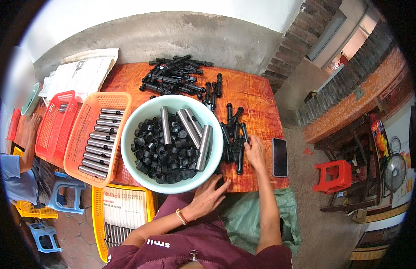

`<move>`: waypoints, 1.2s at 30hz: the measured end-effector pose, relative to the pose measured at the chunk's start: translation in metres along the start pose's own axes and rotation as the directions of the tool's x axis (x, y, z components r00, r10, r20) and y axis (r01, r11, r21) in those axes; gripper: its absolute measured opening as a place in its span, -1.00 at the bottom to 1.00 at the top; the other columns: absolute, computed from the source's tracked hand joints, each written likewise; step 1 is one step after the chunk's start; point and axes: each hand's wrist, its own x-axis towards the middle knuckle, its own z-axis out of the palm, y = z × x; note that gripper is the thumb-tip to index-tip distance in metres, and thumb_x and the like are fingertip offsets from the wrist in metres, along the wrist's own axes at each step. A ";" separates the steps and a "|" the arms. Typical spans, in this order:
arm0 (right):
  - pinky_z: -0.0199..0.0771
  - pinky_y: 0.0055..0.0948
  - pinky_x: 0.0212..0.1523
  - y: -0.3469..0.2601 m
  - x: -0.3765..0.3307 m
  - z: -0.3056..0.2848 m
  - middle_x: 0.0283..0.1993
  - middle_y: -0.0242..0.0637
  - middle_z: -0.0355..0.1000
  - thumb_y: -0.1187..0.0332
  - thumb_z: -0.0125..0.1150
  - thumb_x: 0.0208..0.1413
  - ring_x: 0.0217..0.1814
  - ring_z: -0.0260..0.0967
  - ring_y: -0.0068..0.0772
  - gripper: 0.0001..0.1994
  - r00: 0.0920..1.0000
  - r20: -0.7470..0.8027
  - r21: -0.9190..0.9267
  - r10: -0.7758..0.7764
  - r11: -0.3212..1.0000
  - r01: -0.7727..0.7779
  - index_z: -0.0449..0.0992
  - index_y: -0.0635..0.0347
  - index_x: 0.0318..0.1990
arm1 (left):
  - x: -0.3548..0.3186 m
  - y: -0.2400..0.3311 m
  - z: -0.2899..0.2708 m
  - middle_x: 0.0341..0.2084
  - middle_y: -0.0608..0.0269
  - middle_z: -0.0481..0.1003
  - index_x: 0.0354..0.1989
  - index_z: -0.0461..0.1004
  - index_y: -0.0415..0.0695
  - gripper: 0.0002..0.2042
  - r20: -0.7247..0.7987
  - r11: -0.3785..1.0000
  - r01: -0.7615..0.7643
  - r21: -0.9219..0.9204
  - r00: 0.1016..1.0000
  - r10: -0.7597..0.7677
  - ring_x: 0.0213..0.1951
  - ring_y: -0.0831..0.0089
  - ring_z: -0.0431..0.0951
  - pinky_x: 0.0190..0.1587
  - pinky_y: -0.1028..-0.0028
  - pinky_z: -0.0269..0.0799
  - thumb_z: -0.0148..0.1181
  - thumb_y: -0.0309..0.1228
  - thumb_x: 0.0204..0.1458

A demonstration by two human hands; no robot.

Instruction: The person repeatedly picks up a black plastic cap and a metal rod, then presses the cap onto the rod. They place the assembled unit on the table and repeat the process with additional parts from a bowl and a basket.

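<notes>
At the centre of the frame, seen from above, a wooden table (257,112) with an orange-red grain holds a pale green bowl (172,102). Inside the bowl lie many small black caps (161,152) and four silver metal tubes (190,127). Those tubes run roughly from the frame's top to its bottom, fanning slightly, their lower ends toward the person.

Just right of the bowl, a cluster of black assembled rods (232,134) lies on the wood, long axes mostly up and down in the frame. The person's right hand (254,152) rests flat on this cluster, fingers spread over the rods and pointing to the upper left; it looks laid on rather than clenched, and whether it grips one rod cannot be told. The left hand (208,195), at lower centre with a beaded bracelet at the wrist, lies open against the bowl's near rim, holding nothing visible.

Judging by the layout, the work in hand seems to be fitting black caps to tubes, with a finished piece being set among the rods. The next move would likely call for a bare tube and a cap from the bowl.

Toward the top centre sits a larger heap of black parts (179,76), lying at mixed angles. At left, an orange basket (82,134) holds more silver tubes (102,139) lying crosswise in a row. A dark phone (280,157) lies flat at the table's right edge.
</notes>
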 end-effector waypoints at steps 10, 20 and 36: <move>0.27 -0.19 -0.14 -0.006 -0.040 -0.024 -0.30 -0.03 0.29 0.27 0.05 0.06 -0.20 0.29 -0.02 -0.61 0.993 0.114 0.147 -0.030 0.989 0.013 0.31 0.34 -0.01 | 0.015 -0.020 0.015 0.02 -0.06 0.19 0.11 0.23 -0.09 -0.53 -0.050 0.999 0.035 0.026 0.998 -0.034 0.01 -0.03 0.24 0.00 0.17 0.24 0.10 -0.38 -0.03; 0.22 -0.21 -0.03 -0.005 0.036 -0.038 -0.13 0.02 0.34 0.22 -0.06 0.13 -0.04 0.25 0.02 -0.65 0.999 0.021 -0.020 -0.038 0.999 0.038 0.37 0.30 -0.06 | 0.009 -0.021 0.023 -0.12 -0.08 0.31 0.12 0.21 -0.05 -0.54 -0.075 0.988 0.134 0.073 0.989 -0.129 -0.15 -0.03 0.35 -0.14 0.09 0.29 0.02 -0.19 0.04; 0.10 -0.01 0.19 -0.157 0.253 0.102 0.33 0.16 -0.20 -0.06 0.22 -0.22 0.34 -0.14 0.14 -0.02 0.844 0.446 -0.391 0.297 0.913 -0.114 -0.23 -0.14 0.34 | 0.019 -0.028 0.006 0.15 -0.10 0.10 0.20 0.03 -0.25 -0.47 -0.001 0.992 0.016 0.128 1.000 -0.016 0.14 0.02 0.21 0.13 0.13 0.19 -0.09 -0.26 0.09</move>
